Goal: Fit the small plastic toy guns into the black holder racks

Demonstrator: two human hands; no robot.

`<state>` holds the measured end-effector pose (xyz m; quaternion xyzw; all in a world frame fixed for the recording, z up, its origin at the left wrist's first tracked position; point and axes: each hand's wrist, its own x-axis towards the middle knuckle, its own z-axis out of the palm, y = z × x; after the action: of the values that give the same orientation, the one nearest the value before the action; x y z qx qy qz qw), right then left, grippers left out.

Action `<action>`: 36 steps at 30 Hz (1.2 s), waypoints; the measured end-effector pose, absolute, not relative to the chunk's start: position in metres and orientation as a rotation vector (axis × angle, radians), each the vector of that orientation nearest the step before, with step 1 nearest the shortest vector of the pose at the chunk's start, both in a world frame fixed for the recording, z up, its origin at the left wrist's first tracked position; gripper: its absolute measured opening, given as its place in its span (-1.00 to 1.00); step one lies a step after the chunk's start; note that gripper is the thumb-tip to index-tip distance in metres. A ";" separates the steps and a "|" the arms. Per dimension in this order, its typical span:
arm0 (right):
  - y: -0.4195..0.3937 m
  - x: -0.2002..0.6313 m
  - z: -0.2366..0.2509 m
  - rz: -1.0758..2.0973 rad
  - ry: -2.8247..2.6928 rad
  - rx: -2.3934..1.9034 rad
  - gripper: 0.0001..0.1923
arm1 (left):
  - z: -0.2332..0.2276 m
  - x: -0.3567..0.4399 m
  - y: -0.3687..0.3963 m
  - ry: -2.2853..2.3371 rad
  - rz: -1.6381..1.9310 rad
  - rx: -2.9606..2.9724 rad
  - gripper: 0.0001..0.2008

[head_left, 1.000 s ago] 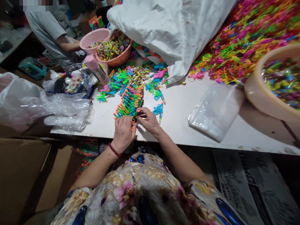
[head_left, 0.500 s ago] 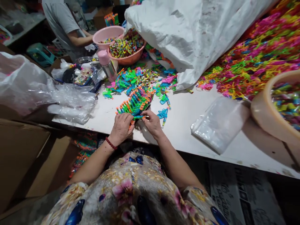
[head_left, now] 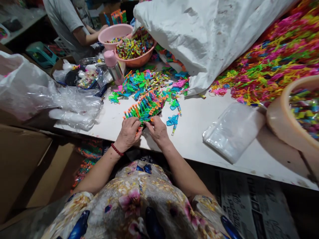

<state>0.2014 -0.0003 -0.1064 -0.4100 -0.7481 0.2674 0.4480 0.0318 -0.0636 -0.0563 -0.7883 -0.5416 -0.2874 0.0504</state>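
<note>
At the near table edge, left hand [head_left: 129, 133] and right hand [head_left: 158, 130] pinched the near end of a row of toys [head_left: 146, 108] lying on the white table [head_left: 194, 132]; plastic bags [head_left: 233, 131] right, pink bottle [head_left: 113, 68] far.

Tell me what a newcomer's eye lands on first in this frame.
Bright colour: a heap of neon plastic pieces fills the table's far right beside a big white sack. At centre, the left hand and right hand meet at a row of small plastic toys.
</note>
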 end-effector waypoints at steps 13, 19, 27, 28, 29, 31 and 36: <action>0.005 0.197 -0.107 0.263 -1.994 -1.131 -0.86 | -0.059 0.035 -0.055 -1.516 -0.896 -2.527 -0.88; 0.017 0.196 -0.102 0.474 -2.029 -1.183 -0.91 | -0.052 0.028 -0.045 -1.543 -0.803 -2.598 -0.83; 0.015 0.252 -0.114 0.598 -1.793 -1.313 -0.77 | -0.045 0.026 -0.040 -1.663 -0.690 -2.630 -0.84; 0.013 0.264 -0.117 0.532 -1.800 -1.425 -0.77 | -0.044 0.026 -0.039 -1.675 -0.665 -2.629 -0.84; 0.010 0.275 -0.121 0.472 -1.807 -1.545 -0.76 | -0.043 0.026 -0.038 -1.683 -0.649 -2.628 -0.83; 0.006 0.292 -0.126 0.402 -1.821 -1.747 -0.72 | -0.041 0.026 -0.036 -1.695 -0.632 -2.630 -0.79; 0.001 0.304 -0.131 0.491 -1.826 -1.910 -0.73 | -0.037 0.022 -0.033 -1.726 -0.562 -2.682 -0.70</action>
<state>0.3042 0.0013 -0.1306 -0.6925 -0.6619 0.1780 0.2250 0.0218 -0.0326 -0.0371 -0.8272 -0.5323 -0.1733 -0.0487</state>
